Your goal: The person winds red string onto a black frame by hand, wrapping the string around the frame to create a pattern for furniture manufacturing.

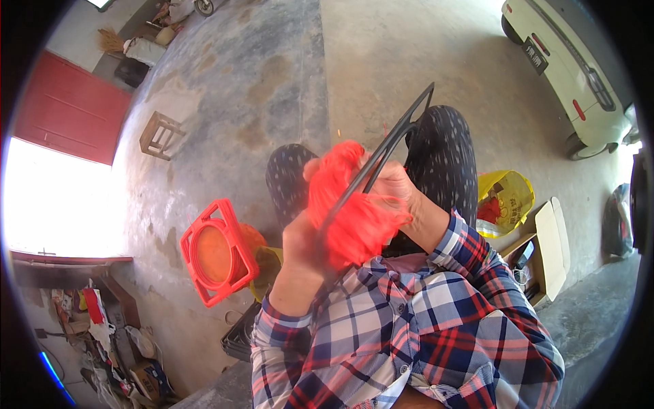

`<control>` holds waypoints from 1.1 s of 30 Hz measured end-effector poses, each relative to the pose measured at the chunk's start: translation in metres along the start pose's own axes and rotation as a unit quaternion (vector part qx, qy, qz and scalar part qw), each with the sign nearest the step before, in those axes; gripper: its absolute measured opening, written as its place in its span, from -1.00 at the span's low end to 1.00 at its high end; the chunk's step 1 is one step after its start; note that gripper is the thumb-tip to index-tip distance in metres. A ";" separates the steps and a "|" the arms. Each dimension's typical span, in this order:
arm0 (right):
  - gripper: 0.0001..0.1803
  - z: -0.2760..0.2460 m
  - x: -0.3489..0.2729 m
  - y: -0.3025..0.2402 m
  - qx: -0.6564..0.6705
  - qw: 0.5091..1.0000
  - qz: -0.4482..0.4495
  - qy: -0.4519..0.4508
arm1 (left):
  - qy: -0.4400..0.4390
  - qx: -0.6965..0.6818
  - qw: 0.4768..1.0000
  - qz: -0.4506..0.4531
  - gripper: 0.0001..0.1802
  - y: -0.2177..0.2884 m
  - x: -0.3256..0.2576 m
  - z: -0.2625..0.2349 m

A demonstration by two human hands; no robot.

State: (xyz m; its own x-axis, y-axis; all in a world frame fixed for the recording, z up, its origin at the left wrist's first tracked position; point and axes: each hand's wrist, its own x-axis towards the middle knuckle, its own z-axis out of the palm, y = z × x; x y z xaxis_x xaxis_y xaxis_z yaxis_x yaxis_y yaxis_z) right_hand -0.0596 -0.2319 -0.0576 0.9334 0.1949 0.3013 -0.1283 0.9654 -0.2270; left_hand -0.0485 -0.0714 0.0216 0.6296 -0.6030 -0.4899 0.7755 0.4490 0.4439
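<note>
In front of my chest I hold a fluffy bundle of bright red strands [364,228], like yarn or fringe. My left hand [303,235] is closed on its left side, with the fingers partly hidden by the strands. From the right, my right hand [395,187] closes on the upper right part of the same bundle. A thin black bent frame [409,123] runs diagonally across the bundle and in front of my right hand, its tip pointing up by my right knee. I cannot tell which hand grips the frame.
Left of my knees stands a red plastic piece with a round opening [214,252]. To my right are a yellow bag [514,204] and an open cardboard box [555,238]. A wooden stool [160,135] stands farther left; a white vehicle [572,75] is parked far right.
</note>
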 end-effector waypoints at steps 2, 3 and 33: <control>-0.47 -0.003 -0.005 -0.002 0.000 0.991 -0.075 0.113 | -0.095 0.129 0.985 0.057 -0.45 0.001 0.012 -0.030; -0.53 -0.008 -0.010 -0.003 -0.002 0.978 -0.117 0.171 | -0.192 0.254 0.942 0.106 -0.31 0.003 0.015 -0.029; -0.52 0.064 -0.014 -0.010 -0.356 0.928 -0.006 0.108 | -0.128 0.070 0.984 0.103 -0.42 0.025 0.016 -0.031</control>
State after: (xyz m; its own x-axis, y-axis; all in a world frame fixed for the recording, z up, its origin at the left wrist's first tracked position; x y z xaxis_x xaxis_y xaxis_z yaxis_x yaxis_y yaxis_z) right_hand -0.0925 -0.2331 -0.0004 0.9887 0.0700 0.1324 0.0655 0.5929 -0.8026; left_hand -0.0177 -0.0495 0.0014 0.7260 -0.6634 -0.1813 0.6074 0.4948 0.6214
